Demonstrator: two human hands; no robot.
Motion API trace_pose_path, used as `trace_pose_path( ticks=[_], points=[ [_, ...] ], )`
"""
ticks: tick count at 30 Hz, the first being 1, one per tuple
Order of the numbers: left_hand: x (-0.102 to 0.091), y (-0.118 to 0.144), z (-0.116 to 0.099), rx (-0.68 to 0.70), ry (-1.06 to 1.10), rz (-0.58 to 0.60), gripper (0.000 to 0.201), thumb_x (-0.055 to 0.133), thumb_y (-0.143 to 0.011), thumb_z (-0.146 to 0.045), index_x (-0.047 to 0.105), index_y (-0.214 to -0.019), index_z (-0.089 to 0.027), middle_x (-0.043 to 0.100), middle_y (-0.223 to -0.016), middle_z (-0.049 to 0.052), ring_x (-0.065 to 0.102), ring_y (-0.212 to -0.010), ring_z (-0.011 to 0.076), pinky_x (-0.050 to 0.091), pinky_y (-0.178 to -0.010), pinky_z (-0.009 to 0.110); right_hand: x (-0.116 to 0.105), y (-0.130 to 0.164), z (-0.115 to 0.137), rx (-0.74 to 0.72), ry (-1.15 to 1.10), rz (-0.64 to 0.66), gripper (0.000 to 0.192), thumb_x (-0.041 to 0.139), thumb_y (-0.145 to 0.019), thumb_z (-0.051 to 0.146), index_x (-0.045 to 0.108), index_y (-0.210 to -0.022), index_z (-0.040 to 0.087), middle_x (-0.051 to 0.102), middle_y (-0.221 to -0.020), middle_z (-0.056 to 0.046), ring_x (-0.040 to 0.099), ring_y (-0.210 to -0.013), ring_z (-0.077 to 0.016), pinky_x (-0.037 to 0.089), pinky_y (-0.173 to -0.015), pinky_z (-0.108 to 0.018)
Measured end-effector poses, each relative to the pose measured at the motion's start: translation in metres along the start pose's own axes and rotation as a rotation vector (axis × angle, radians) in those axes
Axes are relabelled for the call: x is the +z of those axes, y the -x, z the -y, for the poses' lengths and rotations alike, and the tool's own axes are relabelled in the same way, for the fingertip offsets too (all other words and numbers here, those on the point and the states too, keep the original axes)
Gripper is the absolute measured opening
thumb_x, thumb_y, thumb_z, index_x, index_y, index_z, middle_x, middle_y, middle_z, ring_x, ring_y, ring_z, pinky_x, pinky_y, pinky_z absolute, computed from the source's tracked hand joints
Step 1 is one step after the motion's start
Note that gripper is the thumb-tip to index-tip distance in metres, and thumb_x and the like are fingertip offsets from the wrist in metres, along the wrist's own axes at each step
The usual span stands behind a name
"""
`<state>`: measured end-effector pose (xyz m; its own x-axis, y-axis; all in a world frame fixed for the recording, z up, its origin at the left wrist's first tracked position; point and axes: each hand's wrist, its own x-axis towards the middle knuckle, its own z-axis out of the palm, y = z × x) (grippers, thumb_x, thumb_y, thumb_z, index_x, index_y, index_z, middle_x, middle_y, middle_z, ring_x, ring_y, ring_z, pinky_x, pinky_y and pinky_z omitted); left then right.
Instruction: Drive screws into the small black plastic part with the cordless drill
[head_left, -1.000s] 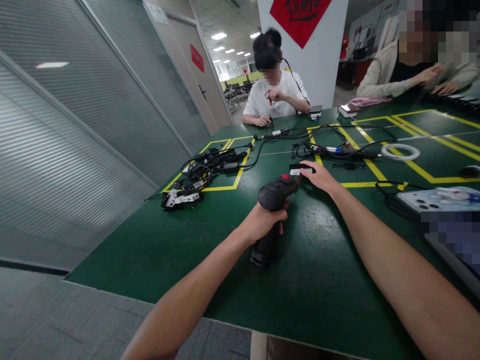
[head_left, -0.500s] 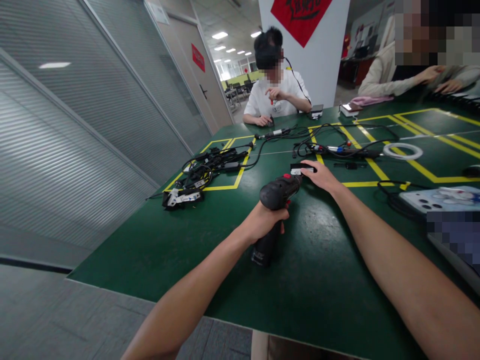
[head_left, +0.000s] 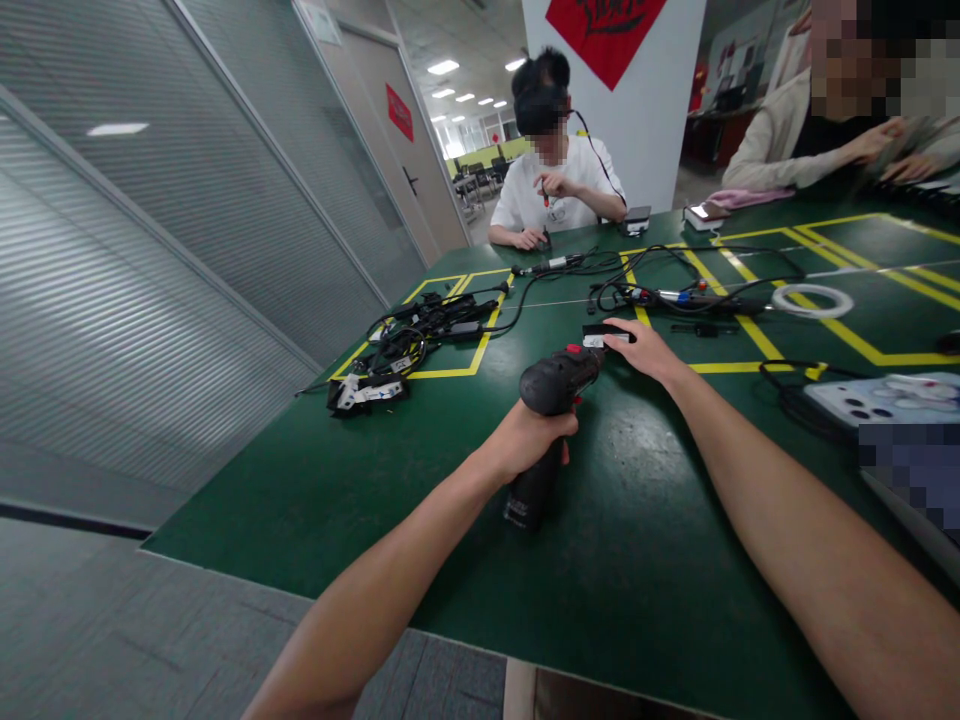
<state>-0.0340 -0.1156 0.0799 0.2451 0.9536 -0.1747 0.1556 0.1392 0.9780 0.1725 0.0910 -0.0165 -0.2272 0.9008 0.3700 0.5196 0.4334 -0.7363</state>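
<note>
Two hands: drill (head_left: pixel 553 400) gripped, part (head_left: pixel 600 337) under fingers (head_left: pixel 626 341).

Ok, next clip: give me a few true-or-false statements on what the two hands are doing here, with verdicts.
1. The left hand grips a black electric screwdriver. True.
2. The right hand lies flat on the phone. False: it holds down a small black part at the tool's tip.
3. The green table has yellow tape lines. True.
4. The cable bundle sits right of the tool. False: left of it.
</note>
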Motion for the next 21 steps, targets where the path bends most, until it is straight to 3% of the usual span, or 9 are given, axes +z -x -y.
trace_pose_path(
  ticks=[21],
  points=[
    [0.0000,-0.0004,0.0058,0.018,-0.012,0.021,0.017,0.059,-0.071,-0.016,0.054,-0.088,-0.015,0.052,-0.075,-0.003,0.055,-0.045,0.0083,0.044,-0.044,0.024,-0.0014,-0.0026,-0.0050,0.014,-0.031,0.048,0.055,0.058,-0.079,0.034,0.061,-0.133,0.023,0.061,-0.126,-0.007,0.058,-0.116,-0.0280,0.041,-0.106,-0.042]
  ],
)
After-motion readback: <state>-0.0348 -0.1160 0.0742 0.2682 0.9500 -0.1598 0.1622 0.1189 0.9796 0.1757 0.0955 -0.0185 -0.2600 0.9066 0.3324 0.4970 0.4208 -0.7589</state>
